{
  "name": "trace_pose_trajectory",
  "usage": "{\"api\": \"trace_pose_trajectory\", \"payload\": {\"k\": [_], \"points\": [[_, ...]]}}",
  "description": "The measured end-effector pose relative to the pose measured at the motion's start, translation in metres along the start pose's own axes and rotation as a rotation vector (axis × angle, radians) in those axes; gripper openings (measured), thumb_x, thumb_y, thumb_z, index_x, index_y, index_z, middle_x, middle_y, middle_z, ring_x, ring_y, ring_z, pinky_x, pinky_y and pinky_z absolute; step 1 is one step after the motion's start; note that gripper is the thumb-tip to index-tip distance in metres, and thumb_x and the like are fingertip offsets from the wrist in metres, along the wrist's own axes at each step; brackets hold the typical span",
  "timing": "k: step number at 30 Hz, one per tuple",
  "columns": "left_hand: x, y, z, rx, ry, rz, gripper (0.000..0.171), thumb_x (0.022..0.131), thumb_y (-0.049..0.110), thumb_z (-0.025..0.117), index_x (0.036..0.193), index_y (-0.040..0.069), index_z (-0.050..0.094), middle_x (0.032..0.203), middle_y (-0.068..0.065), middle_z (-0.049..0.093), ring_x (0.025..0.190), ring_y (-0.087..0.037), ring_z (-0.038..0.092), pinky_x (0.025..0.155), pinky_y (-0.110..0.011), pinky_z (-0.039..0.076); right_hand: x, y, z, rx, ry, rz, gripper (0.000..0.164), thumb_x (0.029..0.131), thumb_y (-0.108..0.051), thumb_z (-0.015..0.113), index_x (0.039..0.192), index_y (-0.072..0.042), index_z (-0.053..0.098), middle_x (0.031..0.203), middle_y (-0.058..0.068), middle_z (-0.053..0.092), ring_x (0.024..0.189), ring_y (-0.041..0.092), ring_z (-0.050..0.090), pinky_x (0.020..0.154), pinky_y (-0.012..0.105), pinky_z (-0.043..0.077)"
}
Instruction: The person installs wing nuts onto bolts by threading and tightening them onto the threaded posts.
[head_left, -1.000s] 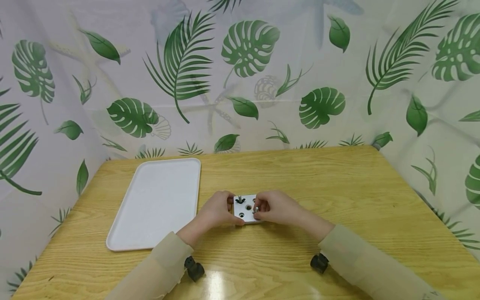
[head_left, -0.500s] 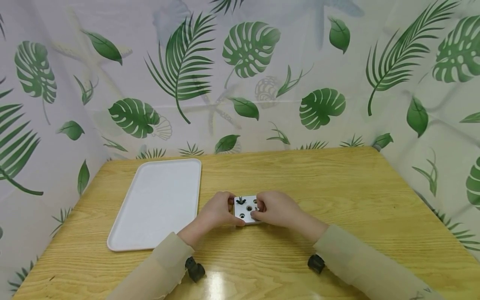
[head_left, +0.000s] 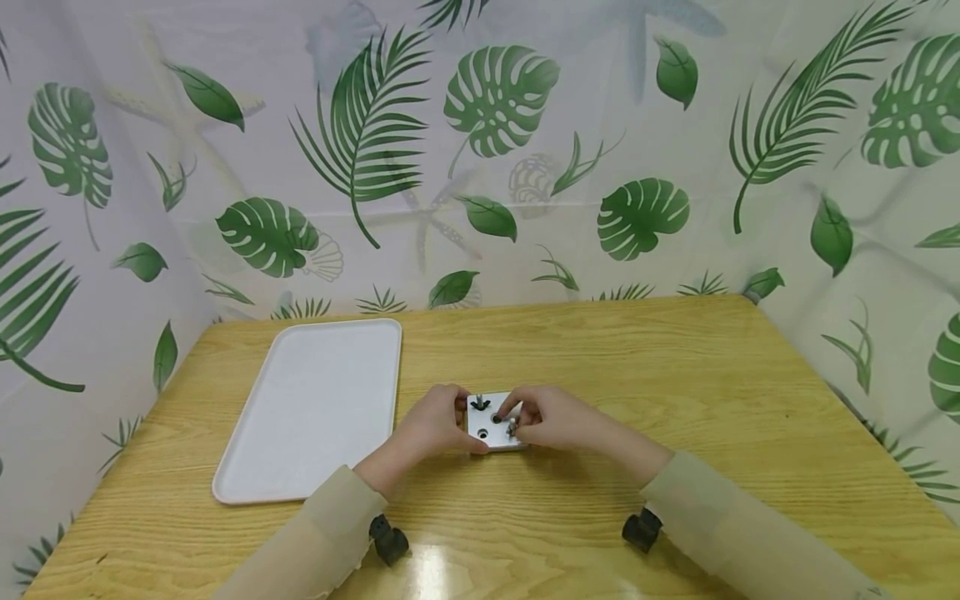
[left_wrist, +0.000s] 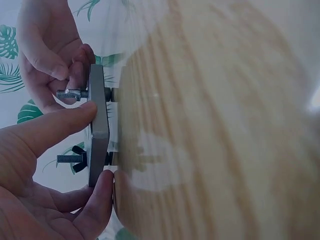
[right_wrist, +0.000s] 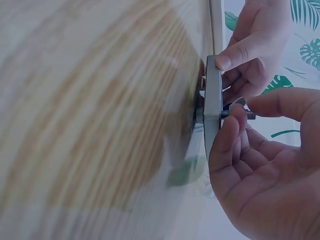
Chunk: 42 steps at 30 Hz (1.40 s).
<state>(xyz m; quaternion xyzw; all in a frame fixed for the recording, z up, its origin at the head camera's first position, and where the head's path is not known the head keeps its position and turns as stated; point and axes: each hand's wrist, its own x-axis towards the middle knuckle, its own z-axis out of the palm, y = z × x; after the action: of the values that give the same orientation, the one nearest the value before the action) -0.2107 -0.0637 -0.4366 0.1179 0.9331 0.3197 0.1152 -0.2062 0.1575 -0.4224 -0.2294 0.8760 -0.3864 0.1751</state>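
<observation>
My left hand [head_left: 433,421] grips the left edge of a small silver metal plate [head_left: 498,435] with several holes, thumb on the near corner. A bolt with a black wing nut [head_left: 481,404] stands up through the plate's far left corner. At the near right corner, my right hand [head_left: 564,419] pinches a silver wing nut [right_wrist: 239,103] on another upright bolt [right_wrist: 251,116]. One right finger reaches over the plate near its middle hole. In the left wrist view, bolt heads [left_wrist: 114,94] show beneath the plate, close to the tabletop. The far right corner is hidden by my right hand.
A white tray [head_left: 318,400] lies on the wooden table [head_left: 637,358] left of my hands. Leaf-patterned cloth [head_left: 555,217] hangs behind and on both sides. A small black wrist device [head_left: 641,530] hangs at each sleeve.
My right fingers shift about the silver wing nut, drawing in and then spreading, with one finger now extended over the plate's middle. My left hand and the plate stay nearly in place.
</observation>
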Motion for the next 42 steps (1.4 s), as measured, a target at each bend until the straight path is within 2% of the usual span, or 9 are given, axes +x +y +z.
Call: {"api": "trace_pose_trajectory", "payload": {"k": [8,16,21,25,30,33,36,38,42], "points": [[0.0,0.0,-0.001,-0.024,0.004,0.003,0.079,0.076,0.025,0.098,0.139,-0.004,0.06,0.131,-0.016,0.068,0.117,-0.027,0.065,0.105,-0.045,0.054,0.003,0.002,0.005,-0.068,0.06,-0.041,0.009,0.092,-0.008,0.077,0.099,-0.004,0.072,0.074,0.0,0.066,0.063,0.008,0.053,0.061,0.023,0.045],[0.0,0.0,-0.002,-0.026,-0.004,-0.003,0.08,0.077,0.026,0.097,0.14,-0.004,0.059,0.131,-0.016,0.068,0.115,-0.026,0.065,0.105,-0.045,0.054,0.005,-0.002,0.01,-0.252,0.183,-0.017,0.025,0.093,-0.019,0.082,0.08,-0.013,0.062,0.071,-0.002,0.059,0.064,0.01,0.049,0.063,0.026,0.04],[0.0,0.0,-0.002,-0.022,-0.003,-0.007,0.079,0.077,0.026,0.098,0.139,-0.004,0.06,0.131,-0.016,0.068,0.116,-0.027,0.065,0.105,-0.045,0.053,0.005,-0.005,0.013,-0.318,0.221,0.021,0.03,0.094,-0.019,0.08,0.075,-0.014,0.057,0.068,-0.002,0.054,0.061,0.011,0.045,0.061,0.026,0.037],[0.0,0.0,-0.001,-0.027,-0.002,-0.009,0.077,0.076,0.025,0.098,0.138,-0.004,0.061,0.131,-0.016,0.068,0.116,-0.027,0.065,0.105,-0.045,0.054,0.005,-0.006,0.013,-0.344,0.227,0.06,0.038,0.094,-0.029,0.081,0.07,-0.015,0.056,0.063,-0.004,0.051,0.057,0.01,0.043,0.056,0.025,0.034],[-0.001,0.001,-0.002,-0.025,-0.008,-0.011,0.079,0.077,0.026,0.097,0.14,-0.004,0.06,0.133,-0.016,0.068,0.117,-0.027,0.065,0.104,-0.046,0.054,0.0,-0.002,0.006,-0.265,0.177,0.039,0.035,0.094,-0.039,0.08,0.081,-0.013,0.061,0.066,-0.003,0.055,0.057,0.01,0.047,0.057,0.026,0.038],[-0.001,0.0,-0.002,-0.022,-0.01,-0.018,0.081,0.078,0.028,0.097,0.141,-0.004,0.059,0.134,-0.016,0.067,0.119,-0.028,0.065,0.106,-0.046,0.053,-0.002,0.004,0.001,-0.16,0.119,-0.023,0.024,0.096,-0.027,0.077,0.106,-0.007,0.067,0.075,-0.001,0.063,0.064,0.01,0.054,0.063,0.027,0.046],[0.0,0.0,-0.002,-0.016,-0.008,-0.019,0.081,0.078,0.028,0.097,0.142,-0.004,0.059,0.135,-0.016,0.067,0.12,-0.028,0.065,0.107,-0.046,0.053,-0.001,0.008,-0.003,-0.076,0.053,-0.087,0.034,0.095,-0.013,0.074,0.126,0.0,0.065,0.083,0.003,0.07,0.072,0.009,0.061,0.07,0.026,0.052],[0.0,0.0,-0.002,-0.017,-0.005,-0.022,0.081,0.077,0.028,0.098,0.141,-0.003,0.059,0.135,-0.016,0.067,0.12,-0.027,0.065,0.107,-0.046,0.053,0.0,0.01,-0.004,-0.045,0.021,-0.108,0.035,0.094,-0.008,0.073,0.127,0.002,0.067,0.086,0.005,0.072,0.075,0.008,0.064,0.071,0.025,0.054],[0.0,0.0,-0.002,-0.02,-0.001,-0.023,0.081,0.075,0.026,0.099,0.14,-0.003,0.06,0.134,-0.016,0.068,0.119,-0.027,0.065,0.107,-0.045,0.053,0.003,0.011,-0.003,-0.025,0.015,-0.097,0.023,0.089,-0.002,0.073,0.112,0.001,0.073,0.087,0.006,0.073,0.077,0.008,0.064,0.071,0.023,0.054]]}}
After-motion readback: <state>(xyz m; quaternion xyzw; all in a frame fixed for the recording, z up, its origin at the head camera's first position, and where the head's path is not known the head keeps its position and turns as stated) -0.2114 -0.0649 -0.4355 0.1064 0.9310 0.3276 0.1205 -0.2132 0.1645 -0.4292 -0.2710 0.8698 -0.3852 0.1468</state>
